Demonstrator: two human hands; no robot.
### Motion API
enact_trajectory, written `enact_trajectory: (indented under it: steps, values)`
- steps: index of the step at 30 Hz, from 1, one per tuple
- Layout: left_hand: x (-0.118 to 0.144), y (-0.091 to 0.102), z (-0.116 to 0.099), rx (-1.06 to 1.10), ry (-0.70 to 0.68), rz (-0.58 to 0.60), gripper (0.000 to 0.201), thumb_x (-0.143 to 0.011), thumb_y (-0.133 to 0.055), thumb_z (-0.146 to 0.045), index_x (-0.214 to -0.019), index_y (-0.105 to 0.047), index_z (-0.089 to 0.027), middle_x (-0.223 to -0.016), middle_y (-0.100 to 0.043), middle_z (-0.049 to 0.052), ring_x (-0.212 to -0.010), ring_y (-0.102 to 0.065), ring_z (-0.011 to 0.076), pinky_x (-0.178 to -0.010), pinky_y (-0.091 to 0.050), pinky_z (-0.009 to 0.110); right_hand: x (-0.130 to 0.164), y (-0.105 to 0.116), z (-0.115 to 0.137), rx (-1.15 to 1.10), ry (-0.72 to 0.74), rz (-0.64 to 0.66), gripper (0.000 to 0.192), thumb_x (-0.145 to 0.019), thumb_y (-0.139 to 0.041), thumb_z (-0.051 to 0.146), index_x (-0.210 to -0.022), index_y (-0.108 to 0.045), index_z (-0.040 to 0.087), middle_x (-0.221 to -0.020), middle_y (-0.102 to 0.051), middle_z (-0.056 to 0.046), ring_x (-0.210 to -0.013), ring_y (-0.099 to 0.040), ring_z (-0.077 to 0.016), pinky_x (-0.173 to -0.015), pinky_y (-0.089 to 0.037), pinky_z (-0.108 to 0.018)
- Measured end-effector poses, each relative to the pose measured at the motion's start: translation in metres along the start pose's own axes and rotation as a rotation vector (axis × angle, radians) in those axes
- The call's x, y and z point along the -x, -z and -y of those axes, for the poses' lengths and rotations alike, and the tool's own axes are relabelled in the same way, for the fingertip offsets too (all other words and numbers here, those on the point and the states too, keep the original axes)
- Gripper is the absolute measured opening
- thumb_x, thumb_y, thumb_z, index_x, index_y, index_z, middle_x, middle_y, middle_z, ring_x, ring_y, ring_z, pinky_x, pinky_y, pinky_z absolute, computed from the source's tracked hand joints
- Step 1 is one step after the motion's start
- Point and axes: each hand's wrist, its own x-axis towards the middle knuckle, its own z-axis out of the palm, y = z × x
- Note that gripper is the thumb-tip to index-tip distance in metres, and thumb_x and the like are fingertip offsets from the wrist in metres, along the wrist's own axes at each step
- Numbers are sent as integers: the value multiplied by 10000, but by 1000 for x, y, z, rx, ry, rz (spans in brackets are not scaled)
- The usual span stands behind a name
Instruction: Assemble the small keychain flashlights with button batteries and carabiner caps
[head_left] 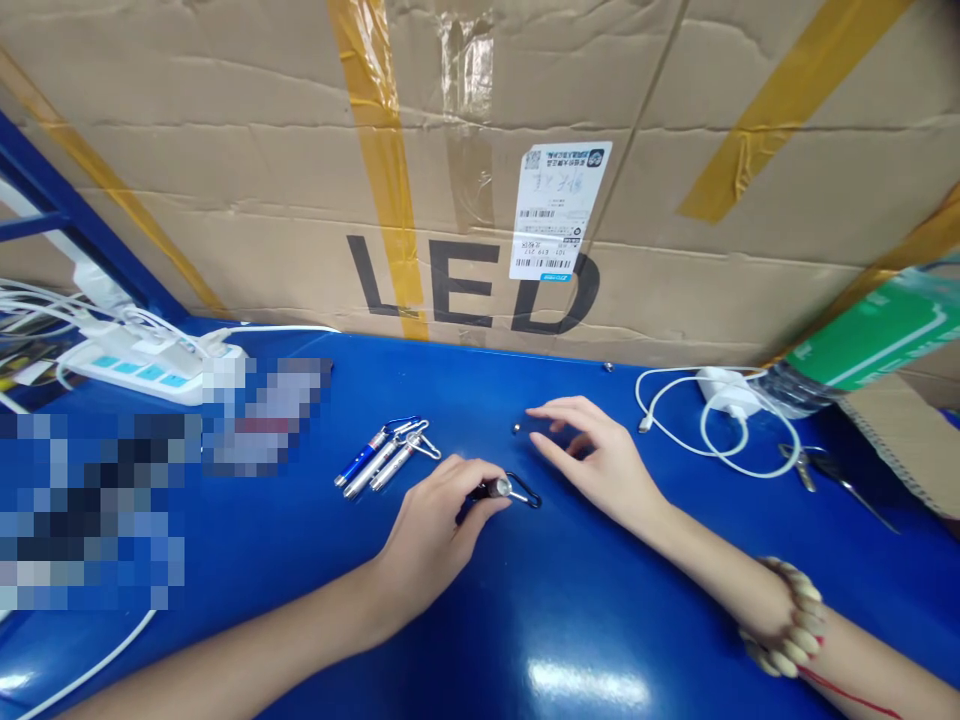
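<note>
My left hand [442, 520] is closed around a small black penlight [491, 488], whose pale metal end faces up. A black carabiner clip [529, 492] hangs from that end, to the right of my fingers. My right hand [592, 450] is held just over the table with thumb and fingers apart and nothing between them. Close to its fingertips lies a tiny shiny metal piece [516, 428]. Left of my left hand, a blue penlight [361, 457] and two silver penlights [397, 461] lie side by side, each with a clip.
A large cardboard box [465, 180] stands along the back of the blue table [525, 620]. Another tiny metal piece [608, 367] lies near it. At left is a white power strip [150, 365] with cables. A white charger [727, 390] and scissors [832, 475] are at right.
</note>
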Motion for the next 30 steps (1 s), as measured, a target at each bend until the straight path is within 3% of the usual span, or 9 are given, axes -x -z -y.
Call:
enact_trajectory:
  steps: [3, 5, 8, 13, 18, 25, 30]
  values:
    - [0, 0, -1, -9, -1, 3, 82, -846, -560, -161, -842, -605, -228, -797, -633, -28, -629, -513, 129, -659, -452, 222, 1, -1, -3, 224, 180, 102, 322, -869, -535, 262, -1185, -586, 221, -1251, -555, -90, -1136, -506, -244, -922, -442, -426]
    - [0, -1, -2, -9, 2, 6, 83, -849, -556, -162, -839, -604, -229, -788, -633, -30, -628, -512, 129, -653, -451, 219, 1, -2, -5, 299, 235, 179, 359, -887, -516, 250, -1242, -545, 207, -1343, -488, -106, -1221, -439, -265, -989, -370, -484]
    - [0, -1, -3, -5, 11, 11, 81, -850, -557, -165, -838, -603, -231, -790, -640, -30, -619, -510, 131, -631, -444, 214, 1, -5, -8, 278, 247, 216, 316, -900, -497, 216, -1204, -580, 199, -1304, -535, -110, -1205, -463, -269, -960, -388, -488]
    - [-1, 0, -4, 18, 13, 20, 85, -854, -555, -159, -831, -598, -228, -794, -645, -33, -597, -498, 126, -616, -429, 211, -2, -5, -13, 184, 231, 134, 199, -890, -516, 183, -989, -686, 218, -1051, -685, -73, -962, -606, -236, -823, -469, -433]
    - [-1, 0, -2, 47, 12, 16, 83, -847, -565, -152, -835, -599, -227, -813, -652, -32, -619, -504, 128, -624, -426, 210, -3, -4, -13, 82, 218, 57, 114, -841, -598, 181, -884, -702, 201, -844, -715, -38, -784, -632, -179, -732, -515, -331]
    - [-3, -1, 3, 8, -15, 41, 98, -845, -573, -179, -899, -647, -215, -739, -650, -6, -649, -523, 149, -598, -425, 226, 5, -6, 13, -139, 203, -129, 62, -770, -679, 183, -824, -709, 183, -735, -702, -35, -623, -606, -144, -541, -508, -256]
    - [-3, -1, 4, 37, -45, 43, 133, -878, -519, -197, -903, -649, -213, -723, -640, 2, -641, -522, 153, -617, -438, 243, 14, -7, 29, -256, 299, -77, 159, -750, -684, 100, -857, -719, 213, -685, -707, -17, -585, -607, -142, -536, -516, -268]
